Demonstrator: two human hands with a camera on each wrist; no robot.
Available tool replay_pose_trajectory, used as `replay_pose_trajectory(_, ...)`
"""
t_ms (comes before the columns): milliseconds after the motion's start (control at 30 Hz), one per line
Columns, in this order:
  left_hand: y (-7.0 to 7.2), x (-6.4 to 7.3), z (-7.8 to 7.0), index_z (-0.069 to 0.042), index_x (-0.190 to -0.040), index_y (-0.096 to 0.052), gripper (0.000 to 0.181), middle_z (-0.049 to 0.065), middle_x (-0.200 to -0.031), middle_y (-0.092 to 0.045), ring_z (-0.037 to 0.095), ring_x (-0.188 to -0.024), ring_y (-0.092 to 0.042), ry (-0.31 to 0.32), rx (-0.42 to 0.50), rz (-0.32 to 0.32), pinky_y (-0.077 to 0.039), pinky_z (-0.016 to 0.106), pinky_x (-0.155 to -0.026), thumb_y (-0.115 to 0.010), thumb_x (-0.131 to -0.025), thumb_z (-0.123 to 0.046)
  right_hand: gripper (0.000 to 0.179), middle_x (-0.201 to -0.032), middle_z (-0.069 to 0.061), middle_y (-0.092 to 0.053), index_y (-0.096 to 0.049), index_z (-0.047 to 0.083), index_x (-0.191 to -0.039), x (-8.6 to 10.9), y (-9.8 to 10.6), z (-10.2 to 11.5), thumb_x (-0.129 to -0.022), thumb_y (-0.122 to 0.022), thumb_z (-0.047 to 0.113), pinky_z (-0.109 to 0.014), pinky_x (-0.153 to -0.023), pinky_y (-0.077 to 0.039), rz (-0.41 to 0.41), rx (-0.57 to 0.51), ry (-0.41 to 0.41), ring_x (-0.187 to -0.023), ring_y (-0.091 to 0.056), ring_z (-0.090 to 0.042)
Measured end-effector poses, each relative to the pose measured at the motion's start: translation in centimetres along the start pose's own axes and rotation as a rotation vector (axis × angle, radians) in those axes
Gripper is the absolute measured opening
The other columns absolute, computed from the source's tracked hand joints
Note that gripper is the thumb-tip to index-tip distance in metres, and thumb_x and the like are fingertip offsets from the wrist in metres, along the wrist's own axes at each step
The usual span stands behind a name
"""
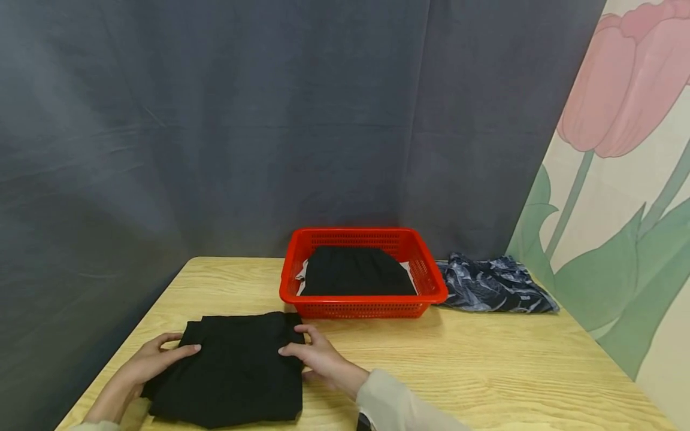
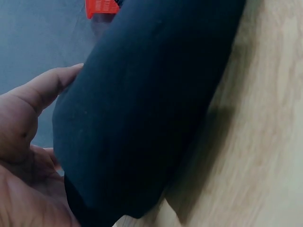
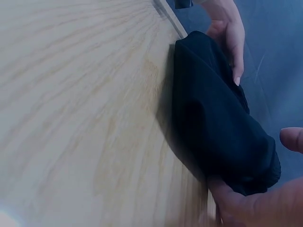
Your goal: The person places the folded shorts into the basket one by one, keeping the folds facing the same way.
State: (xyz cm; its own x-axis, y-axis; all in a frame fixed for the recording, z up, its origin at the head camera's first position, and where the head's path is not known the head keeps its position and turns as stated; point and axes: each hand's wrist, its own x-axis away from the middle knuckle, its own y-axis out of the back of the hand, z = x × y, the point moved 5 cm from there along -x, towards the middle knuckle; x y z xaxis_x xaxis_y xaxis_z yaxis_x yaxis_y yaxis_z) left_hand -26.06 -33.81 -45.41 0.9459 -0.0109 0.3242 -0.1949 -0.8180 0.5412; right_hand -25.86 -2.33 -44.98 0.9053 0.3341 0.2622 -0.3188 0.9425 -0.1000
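Bundle of folded black cloth (image 1: 237, 368): lying at the near left of the pale wood-grain table (image 1: 485, 371), spanning the space between both hands. Gripping its left edge with the bare left hand (image 1: 148, 362), laying the thumb on top and tucking fingers below. Curling round its right edge with the bare right hand (image 1: 323, 356), holding the thumb above and hooking a finger underneath; not making out whether pressing with that thumb or only hovering. Running its long axis roughly from hand to hand, judging by eye and allowing for foreshortening. Sitting beyond the bundle and to its right: red perforated plastic basket (image 1: 361, 310), so counting the right hand as nearer to it. Holding inside: second black cloth (image 1: 356, 272), with white fabric (image 1: 408, 272) peeking out at its sides. Lying just beside the basket's right end: crumpled dark patterned cloth (image 1: 490, 284). Showing basket contents in the head view only; catching just a red corner from the left wrist. Showing from the right wrist, not from above: thick rounded side, ribbed-looking end, finger underneath. Not telling whether resting fully or slightly raised.
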Motion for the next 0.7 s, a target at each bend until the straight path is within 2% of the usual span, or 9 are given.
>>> replay_pose_trajectory(367,-0.31,-0.38,-0.05,0.014,-0.142,-0.024,0.092,0.044,-0.139,-0.022,0.062,-0.122,-0.029,0.003,0.007,0.015,-0.039,0.063,-0.090,-0.060,-0.091,-0.052,0.062,-0.126,-0.016,-0.048,-0.045,0.005,-0.136,-0.15,-0.45,-0.30,-0.080,-0.070,0.007,-0.051,-0.081,-0.051,0.000,0.010,0.044,-0.107,-0.055,-0.031)
replay_pose_trajectory(567,-0.57,-0.46,-0.25,0.015,-0.144,-0.017,0.096,0.045,-0.140,-0.020,0.061,-0.123,-0.029,0.009,0.033,0.025,-0.039,0.061,-0.091,-0.059,-0.091,-0.053,0.062,-0.126,-0.015,-0.048,-0.047,0.005,-0.135,-0.19,-0.35,-0.31,-0.078,-0.071,0.005,-0.044,-0.079,-0.052,-0.013,0.022,0.071,-0.105,-0.055,-0.027)
replay_pose_trajectory(700,-0.78,-0.46,-0.35,0.016,-0.144,-0.013,0.096,0.045,-0.141,-0.017,0.062,-0.124,-0.027,0.007,0.048,0.039,-0.038,0.063,-0.092,-0.057,-0.093,-0.052,0.062,-0.130,-0.015,-0.046,-0.050,0.007,-0.133,-0.30,-0.47,-0.22,-0.076,-0.073,0.003,-0.042,-0.084,-0.050,-0.013,0.052,0.092,-0.107,-0.054,-0.027)
